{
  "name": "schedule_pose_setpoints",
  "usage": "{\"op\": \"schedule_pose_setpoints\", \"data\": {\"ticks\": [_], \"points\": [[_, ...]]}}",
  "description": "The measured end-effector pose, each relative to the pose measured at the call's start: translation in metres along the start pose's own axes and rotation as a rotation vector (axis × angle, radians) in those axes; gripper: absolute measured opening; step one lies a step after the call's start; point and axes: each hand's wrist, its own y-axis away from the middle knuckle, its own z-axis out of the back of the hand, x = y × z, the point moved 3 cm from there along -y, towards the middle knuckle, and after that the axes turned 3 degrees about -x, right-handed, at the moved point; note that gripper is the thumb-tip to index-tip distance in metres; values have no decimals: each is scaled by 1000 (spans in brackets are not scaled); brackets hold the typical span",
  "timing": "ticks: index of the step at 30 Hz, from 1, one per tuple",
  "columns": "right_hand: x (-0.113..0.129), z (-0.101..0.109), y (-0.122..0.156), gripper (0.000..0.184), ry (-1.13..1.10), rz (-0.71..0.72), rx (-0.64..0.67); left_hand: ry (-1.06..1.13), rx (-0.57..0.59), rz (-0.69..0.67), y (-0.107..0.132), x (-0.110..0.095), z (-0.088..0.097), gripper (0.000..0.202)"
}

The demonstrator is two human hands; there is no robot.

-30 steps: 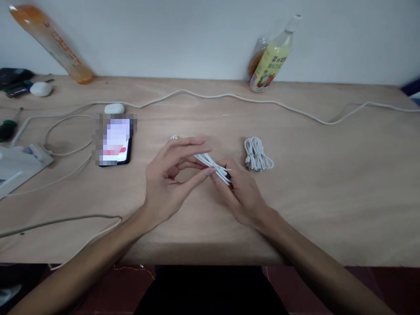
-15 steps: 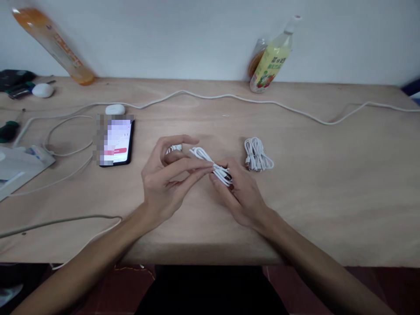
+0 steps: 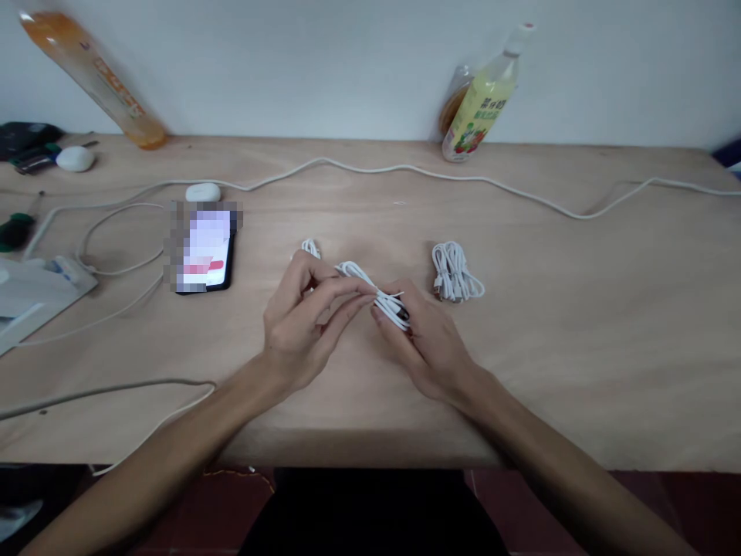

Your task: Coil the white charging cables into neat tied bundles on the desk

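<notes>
A coiled white charging cable point(image 3: 360, 272) is held up between my hands, above the middle of the table. My right hand point(image 3: 431, 336) grips its near end, where a dark connector shows beside the fingers. At the coil's middle, my left hand point(image 3: 304, 320) pinches with thumb and index finger; a thin white tie end sticks out there. Behind the left hand lies another white cable bundle point(image 3: 311, 247), mostly hidden by the fingers. To the right of my right hand, tied white cables point(image 3: 456, 272) rest side by side on the wooden table point(image 3: 549, 332).
A phone point(image 3: 205, 251) with a lit screen and a white earbud case point(image 3: 203, 193) lie at left. One long white cord point(image 3: 405, 167) crosses the back. An orange bottle point(image 3: 109, 89) and a yellow bottle point(image 3: 479, 108) lean against the wall. A green-handled screwdriver point(image 3: 17, 230) sits far left.
My left hand's upper fingers have curled down and in towards the coil, uncovering more of the bundle behind. The right hand and the held cable have barely moved.
</notes>
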Motion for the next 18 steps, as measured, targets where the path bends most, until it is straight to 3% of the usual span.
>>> {"op": "schedule_pose_setpoints", "data": {"ticks": [3, 6, 11, 18], "points": [[-1, 1, -1, 8, 26, 16, 18, -61, -19, -126, 0, 0, 0, 10], [-3, 5, -2, 12, 57, 29, 62, -120, 36, -187, -2, 0, 2, 12], [-4, 14, -6, 21, 92, 25, 182, -103, 190, -162, -7, 3, 5, 12], [-1, 27, -10, 22, -32, -15, 316, 40, 249, -45, -12, 9, 5, 7]]}}
